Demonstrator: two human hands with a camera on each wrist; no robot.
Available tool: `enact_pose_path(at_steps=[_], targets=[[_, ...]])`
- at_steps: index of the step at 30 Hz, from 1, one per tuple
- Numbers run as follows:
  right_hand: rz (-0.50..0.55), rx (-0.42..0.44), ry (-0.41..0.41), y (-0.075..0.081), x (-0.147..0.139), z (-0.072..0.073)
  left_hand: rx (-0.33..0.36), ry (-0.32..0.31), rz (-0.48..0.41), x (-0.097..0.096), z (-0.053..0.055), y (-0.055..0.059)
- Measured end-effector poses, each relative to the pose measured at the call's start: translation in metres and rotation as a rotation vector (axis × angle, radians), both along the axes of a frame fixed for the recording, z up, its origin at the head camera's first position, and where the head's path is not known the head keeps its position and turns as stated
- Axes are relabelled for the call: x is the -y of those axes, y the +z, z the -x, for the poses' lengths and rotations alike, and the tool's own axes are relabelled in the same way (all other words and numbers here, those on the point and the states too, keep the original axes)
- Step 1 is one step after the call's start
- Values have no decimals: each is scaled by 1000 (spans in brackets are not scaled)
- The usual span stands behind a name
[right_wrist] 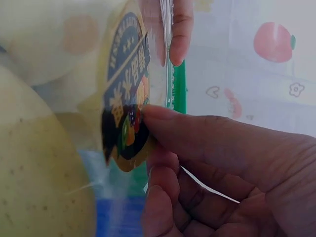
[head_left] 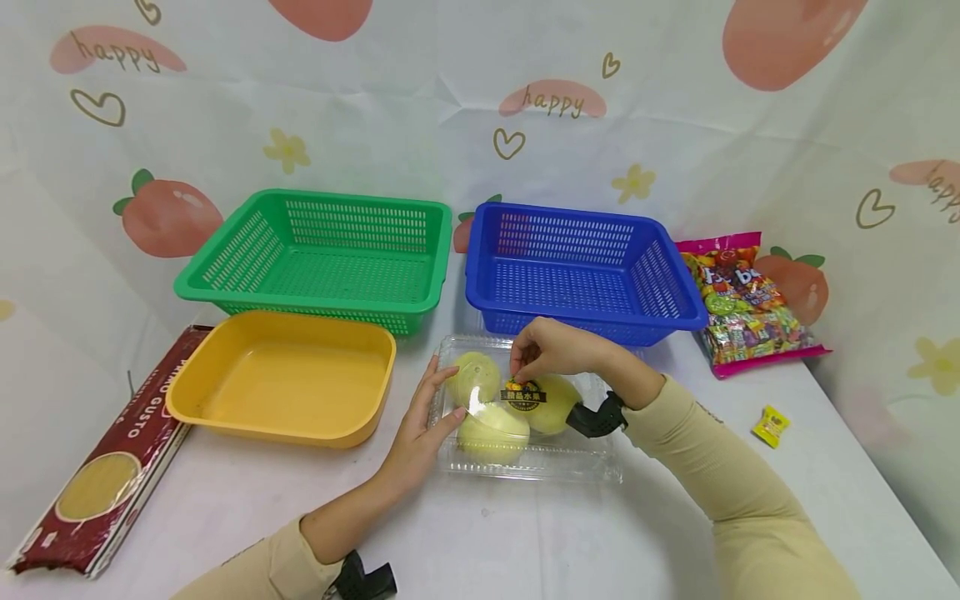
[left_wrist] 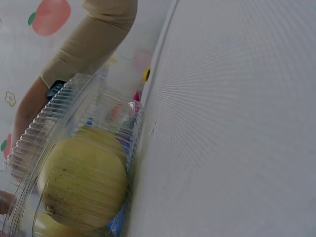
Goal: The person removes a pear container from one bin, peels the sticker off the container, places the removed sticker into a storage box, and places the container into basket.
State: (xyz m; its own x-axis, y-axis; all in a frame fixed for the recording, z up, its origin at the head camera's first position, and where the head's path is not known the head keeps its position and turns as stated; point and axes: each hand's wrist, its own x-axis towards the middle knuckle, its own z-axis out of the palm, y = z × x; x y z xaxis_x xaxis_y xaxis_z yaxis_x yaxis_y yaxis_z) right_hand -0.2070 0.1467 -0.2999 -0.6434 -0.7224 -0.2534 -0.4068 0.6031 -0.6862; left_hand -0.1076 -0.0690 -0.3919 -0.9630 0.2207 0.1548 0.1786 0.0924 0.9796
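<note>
A clear plastic clamshell box [head_left: 562, 468] lies on the table with three pale yellow round melons [head_left: 491, 437] inside. Its lid is down and bears a black and gold fruit sticker [head_left: 523, 400]. My right hand [head_left: 558, 346] comes over the box from the right and pinches the sticker's edge between thumb and curled forefinger, as the right wrist view shows close up. Along the box's left side rests my left hand [head_left: 416, 433], fingers straight and thumb over the lid's edge. One melon [left_wrist: 84, 182] shows large through the box wall in the left wrist view.
Behind the box stands a blue basket [head_left: 585, 321], with a green basket [head_left: 315, 304] to its left. A yellow tub [head_left: 281, 429] and a long red pasta pack [head_left: 112, 467] lie left. On the right are a candy bag [head_left: 750, 308] and a small yellow wrapped candy [head_left: 771, 426].
</note>
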Motion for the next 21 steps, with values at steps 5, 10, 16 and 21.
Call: enact_pose_path(at_steps=[5, 10, 16, 21], targets=[[-26, -8, 29, 1, 1, -1, 0, -4, 3, 0, -1, 1], [-47, -29, 55, 1, 0, -2, 13, -6, 3, 0, -1, 1], [-44, -60, 71, 1, 0, -3, 16, -5, 7, 0, -1, 1], [-33, -80, 83, 0, -1, -4, 8, -1, 11, 1, 0, 1]])
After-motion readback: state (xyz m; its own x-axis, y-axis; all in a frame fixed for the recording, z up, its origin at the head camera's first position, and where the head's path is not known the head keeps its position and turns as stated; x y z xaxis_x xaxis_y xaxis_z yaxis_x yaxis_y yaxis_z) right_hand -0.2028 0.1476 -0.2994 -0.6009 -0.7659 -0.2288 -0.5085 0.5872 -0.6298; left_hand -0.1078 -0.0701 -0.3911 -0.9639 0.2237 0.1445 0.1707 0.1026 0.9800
